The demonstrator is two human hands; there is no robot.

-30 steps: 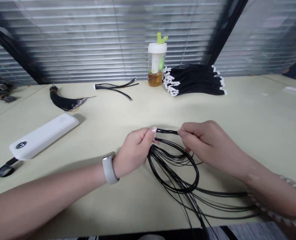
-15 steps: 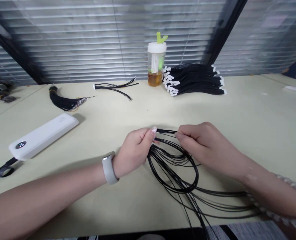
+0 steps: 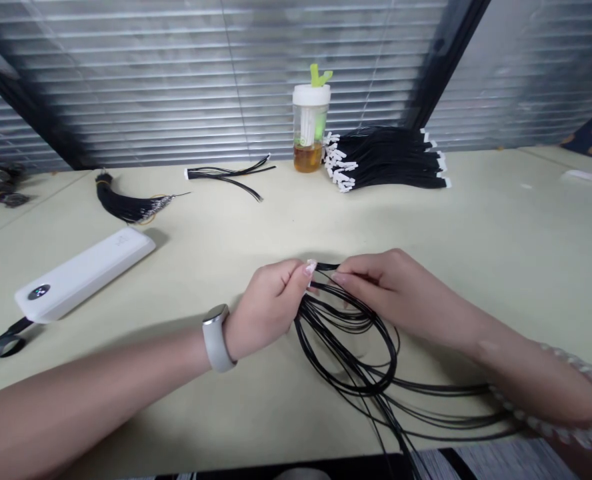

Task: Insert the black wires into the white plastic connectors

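Observation:
Looped black cables (image 3: 349, 360) hang from my left hand (image 3: 276, 297), which is closed on their gathered ends. A bit of white, maybe a connector, shows by its fingertips. My right hand (image 3: 386, 287) pinches a short stretch of the same black cables just right of the left thumb. Its far fingers are partly hidden behind the wires. Loose lengths trail down over the table edge and right, passing under my right forearm.
A white power bank (image 3: 86, 273) lies at left. Behind are a bundle of black wires (image 3: 129, 203), a short cable harness (image 3: 226, 175), a bottle with amber liquid (image 3: 310, 133) and a stack of black cables with white connectors (image 3: 391, 160). Blinds stand beyond the table (image 3: 216, 240).
My right hand has moved left along the cables, closer to my left hand, so less cable shows between them. The left hand has barely moved.

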